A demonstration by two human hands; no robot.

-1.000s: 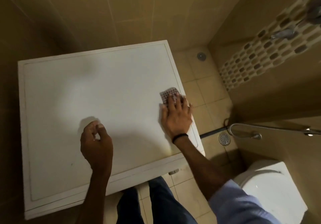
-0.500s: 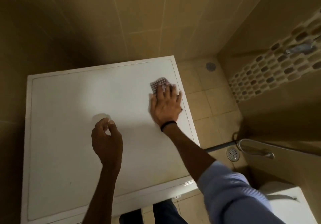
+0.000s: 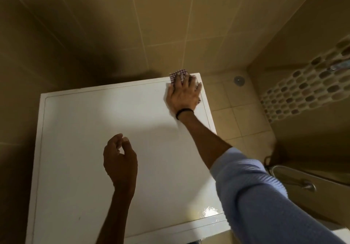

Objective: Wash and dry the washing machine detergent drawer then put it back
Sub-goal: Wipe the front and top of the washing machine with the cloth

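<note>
The white top of the washing machine [image 3: 91, 133] fills the middle of the view. My right hand [image 3: 184, 92] lies flat with spread fingers on a small checked cloth [image 3: 178, 74] at the top's far right corner, pressing it down. My left hand [image 3: 119, 160] hovers over the middle of the top, fingers loosely curled and holding nothing. The detergent drawer is not in view.
Beige tiled walls stand behind and to the left of the machine. To the right the tiled floor holds a round drain [image 3: 239, 80]. A mosaic band [image 3: 306, 90] runs along the right wall, and a metal rail [image 3: 295, 179] sits at the lower right.
My right hand has slid the cloth away from me along the right side of the top, to its far right corner. My left hand has stayed over the middle, still loosely curled.
</note>
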